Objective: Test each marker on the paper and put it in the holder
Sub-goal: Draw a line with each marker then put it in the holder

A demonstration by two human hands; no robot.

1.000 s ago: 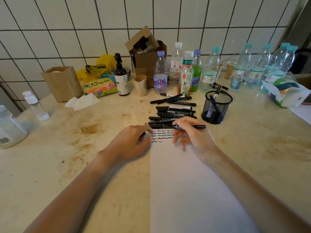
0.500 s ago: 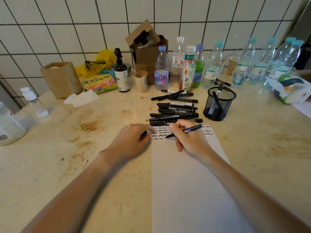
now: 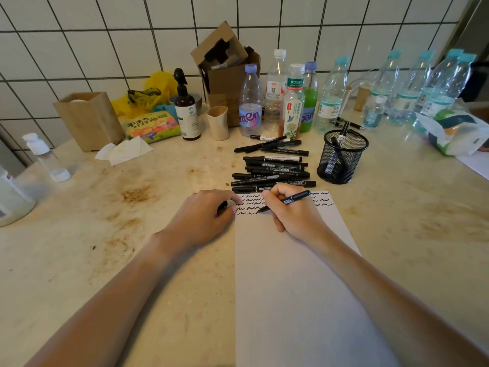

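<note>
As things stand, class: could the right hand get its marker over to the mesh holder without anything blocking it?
Probably yes. The right hand grips the marker on the paper, and the mesh holder stands beyond it to the right with its top open. Bare counter lies between; the loose markers sit left of that path.

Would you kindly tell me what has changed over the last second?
The right hand lifted a marker from the pile, turned it into a writing grip and brought its tip down onto the paper. The left hand, gripping a cap at the paper's edge, stayed put, as did the holder.
</note>
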